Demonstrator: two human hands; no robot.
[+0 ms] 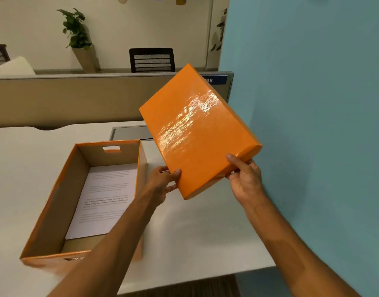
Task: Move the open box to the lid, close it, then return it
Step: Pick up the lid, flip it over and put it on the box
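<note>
Both hands, left (163, 181) and right (244, 176), grip pinching raised lid (197, 133); open box (55, 202) beside.

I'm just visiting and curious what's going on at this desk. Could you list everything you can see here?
lid: one, glossy orange, held tilted in the air right of the box
open box: one, orange outside and brown inside, on the table at left
printed sheet: at least one, white with text, flat in the box
table: one, white, under the box
cable hatch: one, grey, at the table's far edge
partition: one, beige, behind the table
wall panel: one, teal, at right
chair: one, black, beyond the partition
potted plant: one, green, far left
left hand: one, gripping the lid's near left corner
right hand: one, gripping the lid's near right corner
</note>
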